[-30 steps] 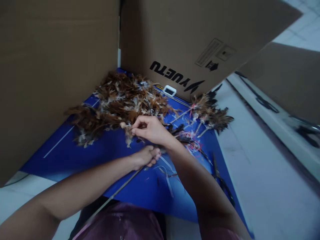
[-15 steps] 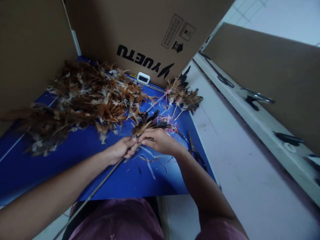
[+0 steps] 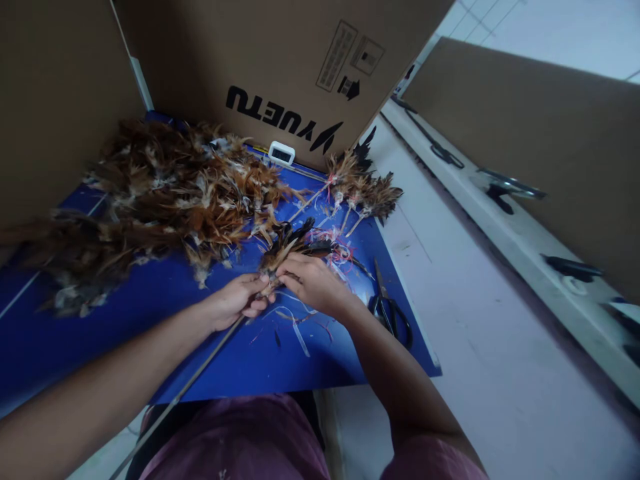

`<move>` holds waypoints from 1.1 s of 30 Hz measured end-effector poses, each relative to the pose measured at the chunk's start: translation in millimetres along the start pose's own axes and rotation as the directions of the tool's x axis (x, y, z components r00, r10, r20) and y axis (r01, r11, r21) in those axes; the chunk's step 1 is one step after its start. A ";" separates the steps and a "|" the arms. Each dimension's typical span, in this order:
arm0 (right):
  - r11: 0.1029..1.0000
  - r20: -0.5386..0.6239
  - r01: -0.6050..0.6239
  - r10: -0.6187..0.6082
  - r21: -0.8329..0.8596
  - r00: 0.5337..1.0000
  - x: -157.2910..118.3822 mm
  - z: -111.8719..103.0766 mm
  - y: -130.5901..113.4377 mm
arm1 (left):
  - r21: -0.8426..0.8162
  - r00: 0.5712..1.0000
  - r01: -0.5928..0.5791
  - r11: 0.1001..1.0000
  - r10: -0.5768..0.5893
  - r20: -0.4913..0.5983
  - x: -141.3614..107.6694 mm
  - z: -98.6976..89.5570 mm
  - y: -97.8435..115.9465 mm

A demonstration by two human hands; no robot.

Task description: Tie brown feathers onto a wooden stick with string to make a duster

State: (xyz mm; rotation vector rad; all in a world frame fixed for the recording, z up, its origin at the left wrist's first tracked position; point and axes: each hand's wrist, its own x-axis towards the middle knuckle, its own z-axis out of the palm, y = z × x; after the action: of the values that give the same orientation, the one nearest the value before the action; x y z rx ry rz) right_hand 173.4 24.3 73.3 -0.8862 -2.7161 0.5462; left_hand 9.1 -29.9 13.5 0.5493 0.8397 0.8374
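Observation:
My left hand (image 3: 240, 299) is closed around the upper end of a thin stick (image 3: 200, 370), which slopes down past the blue table's front edge towards my lap. At that end brown and black feathers (image 3: 281, 248) are gathered like the head of a feather duster. My right hand (image 3: 313, 280) has its fingertips pinched on the feathers at the base of the bunch, touching close beside my left thumb. The exact thing between the right fingertips is partly hidden. Tangled pink and white strings (image 3: 340, 252) lie just beyond my right hand.
A heap of brown feather bunches (image 3: 190, 187) covers the table's left and back. Feathered sticks (image 3: 373, 193) lie at the back right, black-handled scissors (image 3: 390, 313) near the right edge. A small white digital display (image 3: 281, 153) stands against a cardboard box (image 3: 200, 60). Scraps litter the blue tabletop (image 3: 320, 367).
The view has shifted slightly, showing more of the scissors. Both hands keep their places at the feather bunch, with only slight finger movement.

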 end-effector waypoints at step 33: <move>0.978 -0.445 -0.191 0.136 -0.082 0.885 -32.8 66.4 -32.3 | 0.026 1.000 -0.017 1.000 0.017 0.002 0.3 -3.5 -5.7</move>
State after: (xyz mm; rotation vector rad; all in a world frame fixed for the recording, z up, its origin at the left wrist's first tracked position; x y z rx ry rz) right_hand 160.8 -37.9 23.4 -1.1237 -2.2949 0.1745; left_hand 8.7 -32.6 7.4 0.5805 0.8461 0.8428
